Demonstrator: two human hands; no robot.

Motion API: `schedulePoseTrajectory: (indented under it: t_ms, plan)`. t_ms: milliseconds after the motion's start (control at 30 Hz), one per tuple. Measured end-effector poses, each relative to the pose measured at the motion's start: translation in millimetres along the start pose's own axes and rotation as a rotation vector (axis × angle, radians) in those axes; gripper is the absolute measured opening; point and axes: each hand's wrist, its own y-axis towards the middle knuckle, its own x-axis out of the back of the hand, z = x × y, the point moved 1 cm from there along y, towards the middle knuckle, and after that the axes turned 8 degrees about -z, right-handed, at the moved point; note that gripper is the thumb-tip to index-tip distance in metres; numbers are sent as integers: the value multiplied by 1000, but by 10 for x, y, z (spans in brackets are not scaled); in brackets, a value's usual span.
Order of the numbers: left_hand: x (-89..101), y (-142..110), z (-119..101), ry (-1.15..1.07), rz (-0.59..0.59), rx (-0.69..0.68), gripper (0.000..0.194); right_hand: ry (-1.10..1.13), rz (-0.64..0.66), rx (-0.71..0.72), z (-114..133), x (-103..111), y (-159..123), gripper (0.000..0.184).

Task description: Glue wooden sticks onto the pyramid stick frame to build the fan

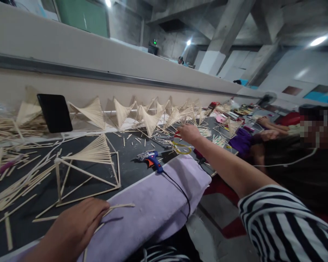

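Dark tabletop [127, 165]: bare gap at mid-frame, between the stick frame and the glue gun, where a hand could pass.
Stick frame [86, 182]: stands left of centre, barring a low path beyond the left hand [78, 222].
Glue gun [153, 159]: lies at centre, beside the gap; its black cord [184, 196] crosses the cloth.
Cloth [136, 227]: mostly open at lower centre, apart from the cord and the thin stick [123, 205].
Stick models [151, 122]: block the upper centre.
Right forearm [224, 163]: cuts off low passage at centre right.
Phone [55, 113]: upright obstacle, upper left.
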Motion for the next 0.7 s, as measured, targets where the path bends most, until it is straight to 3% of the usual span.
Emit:
schedulePoseTrajectory:
  t_ms: [167,300,467,533,600,700]
  plan:
    - [-34,-47,106,38,-31,-11,25,42,-177,-149,-81,221,-133,28]
    - [3,-18,158,61,36,-39,23,150,-323,-277,-237,446,-225,42]
    - [108,57,140,28,98,76,26,415,-392,-310,-234,675,-502,33]
    - [158,81,104,-5,126,144,27,662,-386,-262,-109,710,-726,34]
    - [208,99,62,-37,132,209,28,1131,-363,-232,85,694,-1020,35]
    - [268,118,16,-73,94,281,26,1541,-221,-306,475,558,-1543,42]
